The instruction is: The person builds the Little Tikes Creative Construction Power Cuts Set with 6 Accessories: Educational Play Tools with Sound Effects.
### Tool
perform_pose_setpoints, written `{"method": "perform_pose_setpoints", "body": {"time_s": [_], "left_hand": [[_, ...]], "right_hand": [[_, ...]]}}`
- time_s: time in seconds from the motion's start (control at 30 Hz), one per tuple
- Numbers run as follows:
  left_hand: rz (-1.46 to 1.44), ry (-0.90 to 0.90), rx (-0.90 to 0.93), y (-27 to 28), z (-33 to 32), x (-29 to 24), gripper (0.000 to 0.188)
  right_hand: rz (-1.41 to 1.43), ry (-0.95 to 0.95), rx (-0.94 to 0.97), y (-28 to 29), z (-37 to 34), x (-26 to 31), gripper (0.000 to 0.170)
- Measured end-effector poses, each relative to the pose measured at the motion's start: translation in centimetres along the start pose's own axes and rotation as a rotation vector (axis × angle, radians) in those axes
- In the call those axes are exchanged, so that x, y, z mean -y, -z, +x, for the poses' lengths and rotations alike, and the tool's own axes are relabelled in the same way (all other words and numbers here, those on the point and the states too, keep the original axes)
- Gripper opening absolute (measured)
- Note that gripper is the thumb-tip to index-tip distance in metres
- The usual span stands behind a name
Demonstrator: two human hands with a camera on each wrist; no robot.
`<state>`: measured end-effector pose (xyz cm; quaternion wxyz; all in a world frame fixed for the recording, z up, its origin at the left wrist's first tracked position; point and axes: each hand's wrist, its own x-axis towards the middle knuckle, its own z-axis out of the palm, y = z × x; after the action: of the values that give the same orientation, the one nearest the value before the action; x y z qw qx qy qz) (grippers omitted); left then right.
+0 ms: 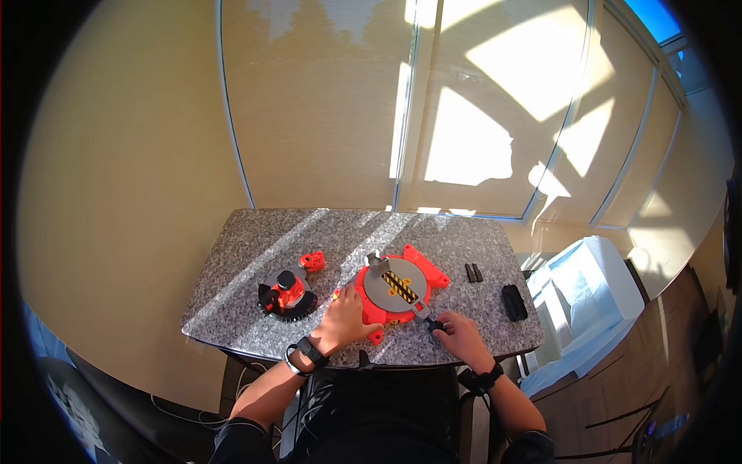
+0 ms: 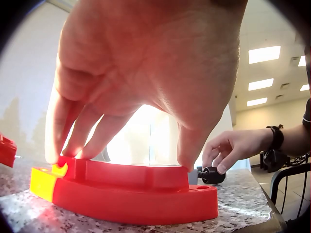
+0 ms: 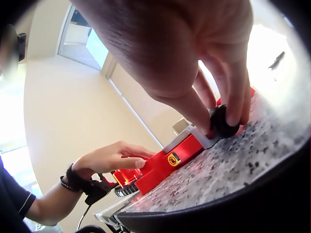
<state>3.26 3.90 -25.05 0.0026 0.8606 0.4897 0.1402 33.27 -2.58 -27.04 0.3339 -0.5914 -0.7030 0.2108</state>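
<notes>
Looked forward and down from head height over granite-patterned tabletop (image 1: pixel 263 236); looked closely, from wrist level, beneath left hand (image 2: pixel 146 77) and right hand (image 3: pixel 189 56), sharing red turntable base (image 2: pixel 136 200).

By the near edge of the desk (image 1: pixel 224 334), the left hand (image 1: pixel 342 319) is spread palm-down, the right hand (image 1: pixel 461 339) curled into a pinch.

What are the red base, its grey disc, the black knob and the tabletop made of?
Red base: probably moulded plastic, smooth and slightly glossy, with rounded edges.
Grey disc: matte; plastic or painted metal, as its flat, even grey leaves that open.
Black knob: likely hard plastic or rubber, dark with a faint sheen.
Tabletop: granite or a stone-look laminate, judging by its grey speckles; finish looks smooth.
</notes>
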Motion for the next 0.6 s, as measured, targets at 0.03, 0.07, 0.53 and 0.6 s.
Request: {"method": "perform_pose_setpoints", "body": {"time_s": [0.03,0.07,0.53,0.6], "left_hand": [[-0.002,0.005,0.012,0.08,0.02,-0.05,0.092],[-0.003,0.010,0.024,0.12,0.03,-0.07,0.093],[-0.022,0.006,0.015,0.11,-0.11,-0.07,0.092],[-0.018,0.002,0.018,0.22,-0.16,-0.12,0.092]], "right_hand": [[0.012,0.001,-0.009,-0.12,0.02,-0.18,0.035],[0.025,0.002,-0.018,-0.19,0.04,-0.28,0.036],[0.004,0.001,-0.047,-0.16,-0.21,0.21,0.033],[0.011,-0.002,-0.055,-0.13,-0.23,0.21,0.031]]}}
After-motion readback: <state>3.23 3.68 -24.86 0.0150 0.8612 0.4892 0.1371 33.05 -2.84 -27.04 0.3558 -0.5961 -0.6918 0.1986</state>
